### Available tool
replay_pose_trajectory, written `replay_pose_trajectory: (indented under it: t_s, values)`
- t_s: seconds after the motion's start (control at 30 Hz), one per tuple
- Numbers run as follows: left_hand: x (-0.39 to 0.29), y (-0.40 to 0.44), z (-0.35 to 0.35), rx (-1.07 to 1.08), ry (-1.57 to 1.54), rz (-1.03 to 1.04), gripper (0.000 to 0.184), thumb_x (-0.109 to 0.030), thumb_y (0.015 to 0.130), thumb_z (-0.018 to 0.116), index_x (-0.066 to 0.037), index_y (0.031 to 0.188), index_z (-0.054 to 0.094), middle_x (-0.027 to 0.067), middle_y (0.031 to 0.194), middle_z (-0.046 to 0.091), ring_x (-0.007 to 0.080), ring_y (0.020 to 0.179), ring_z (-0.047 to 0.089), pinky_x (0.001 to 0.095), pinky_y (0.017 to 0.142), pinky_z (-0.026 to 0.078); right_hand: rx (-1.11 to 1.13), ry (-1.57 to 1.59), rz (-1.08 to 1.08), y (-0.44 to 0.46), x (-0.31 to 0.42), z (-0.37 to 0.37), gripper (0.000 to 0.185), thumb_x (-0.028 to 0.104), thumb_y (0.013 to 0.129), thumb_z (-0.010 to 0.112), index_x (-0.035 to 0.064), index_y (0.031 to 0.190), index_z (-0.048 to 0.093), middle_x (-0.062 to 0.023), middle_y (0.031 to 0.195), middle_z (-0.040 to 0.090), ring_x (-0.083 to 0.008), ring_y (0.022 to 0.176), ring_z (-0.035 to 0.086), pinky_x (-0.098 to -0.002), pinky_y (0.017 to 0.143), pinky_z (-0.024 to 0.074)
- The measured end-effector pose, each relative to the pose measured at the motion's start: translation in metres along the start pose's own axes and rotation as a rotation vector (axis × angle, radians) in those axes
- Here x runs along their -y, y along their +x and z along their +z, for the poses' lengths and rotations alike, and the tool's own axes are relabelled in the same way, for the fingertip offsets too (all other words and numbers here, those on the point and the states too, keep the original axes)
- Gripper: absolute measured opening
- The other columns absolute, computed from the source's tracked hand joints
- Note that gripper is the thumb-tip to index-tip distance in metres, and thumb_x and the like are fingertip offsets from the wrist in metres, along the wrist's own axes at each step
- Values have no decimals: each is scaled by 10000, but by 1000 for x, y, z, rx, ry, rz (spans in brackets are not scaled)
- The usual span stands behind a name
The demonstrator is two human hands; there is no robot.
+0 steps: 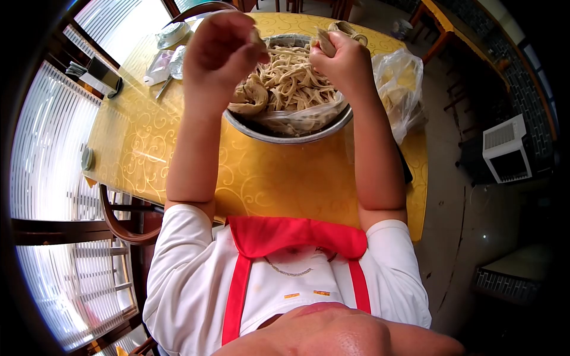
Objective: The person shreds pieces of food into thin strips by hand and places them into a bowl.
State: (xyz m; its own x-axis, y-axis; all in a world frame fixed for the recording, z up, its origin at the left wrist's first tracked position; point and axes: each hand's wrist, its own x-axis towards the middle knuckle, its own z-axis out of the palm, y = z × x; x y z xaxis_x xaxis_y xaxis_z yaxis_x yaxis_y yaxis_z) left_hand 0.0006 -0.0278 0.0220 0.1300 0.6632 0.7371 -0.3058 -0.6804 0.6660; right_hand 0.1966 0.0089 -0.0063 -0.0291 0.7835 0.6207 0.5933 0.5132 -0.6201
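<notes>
In the head view, a round metal basin [297, 140] holds a heap of long, pale beige food strips [300, 80]; their exact kind I cannot make out. Clear plastic film [303, 118] lies along the heap's near side. My right hand [345, 59] is closed over the basin's right side, with a folded beige piece [325, 41] sticking out of its grip. Raised over the basin's left side, my left hand [219, 56] is curled and slightly blurred. A bit of beige shows at its fingertips. Below it sits a wider, rolled beige piece [250, 97].
A yellow patterned table [279, 178] carries the basin. Right of it stands a clear plastic bag [401, 89] with beige contents. Wrapped tableware [172, 35], a packet [159, 68] and a dark holder [102, 77] are at the left. A wooden chair [127, 237] touches the left edge.
</notes>
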Motion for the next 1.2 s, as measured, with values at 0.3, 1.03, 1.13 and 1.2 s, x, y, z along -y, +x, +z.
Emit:
replay_pose_trajectory:
  t_s: [0.3, 1.03, 1.13, 1.2]
  values:
    - [-18, 12, -40, -205, -182, 226, 226, 100, 819, 460, 40, 1022, 540, 133, 903, 593, 206, 828, 600, 313, 784, 518, 29, -318, 57, 6, -40, 10, 251, 214, 702, 629, -7, 819, 604, -198, 718, 626, -319, 691, 636, -388, 644, 515]
    - [57, -3, 4, 116, 723, -166, 160, -72, 827, 619, -26, 980, 625, 29, 825, 624, 95, 716, 565, 229, 653, 463, 285, 958, 291, -1, 9, -6, 346, 145, 883, 454, -3, 1190, 518, -34, 1025, 599, -67, 773, 531, -208, 643, 433]
    - [48, -6, 12, 99, 341, -332, 136, -62, 830, 616, 16, 940, 627, 29, 841, 636, 72, 726, 550, 217, 629, 451, 266, 999, 365, -6, 23, -1, 351, 196, 892, 482, 6, 1184, 517, 28, 775, 547, -18, 614, 440, -173, 551, 390]
    - [37, -8, 17, 62, 305, -355, 134, -59, 823, 620, 24, 928, 629, 33, 841, 636, 68, 722, 555, 202, 608, 444, 386, 1018, 345, -10, 22, -2, 375, 246, 900, 507, 11, 1191, 514, 54, 670, 465, 3, 514, 342, -148, 464, 278]
